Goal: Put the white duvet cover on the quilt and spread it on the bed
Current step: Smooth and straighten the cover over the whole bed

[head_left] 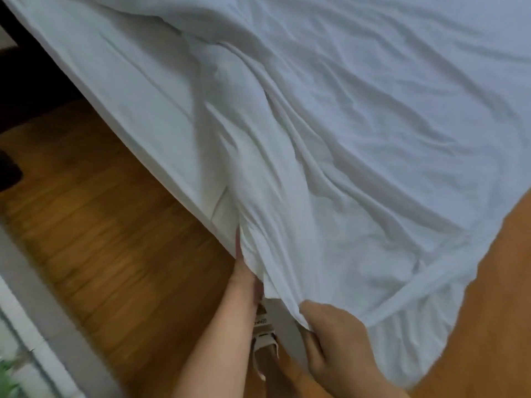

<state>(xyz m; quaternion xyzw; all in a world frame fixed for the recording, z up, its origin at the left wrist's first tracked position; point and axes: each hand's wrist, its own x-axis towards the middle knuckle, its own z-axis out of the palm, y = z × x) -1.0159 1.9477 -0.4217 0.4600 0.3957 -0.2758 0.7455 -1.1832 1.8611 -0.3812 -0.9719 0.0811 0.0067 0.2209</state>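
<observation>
Both hands [330,337] grip the duvet cover's [344,139] near corner.

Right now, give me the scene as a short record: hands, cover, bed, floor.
left hand: reaches into a fold of the duvet cover, fingers mostly hidden by cloth
right hand: grips the near edge of the cover, fingers curled round it
duvet cover: white, wrinkled, spread over the bed, near corner bunched
bed: side covered in white, running diagonally
floor: wood planks
footwear: sandal between the arms
quilt: cannot tell
</observation>
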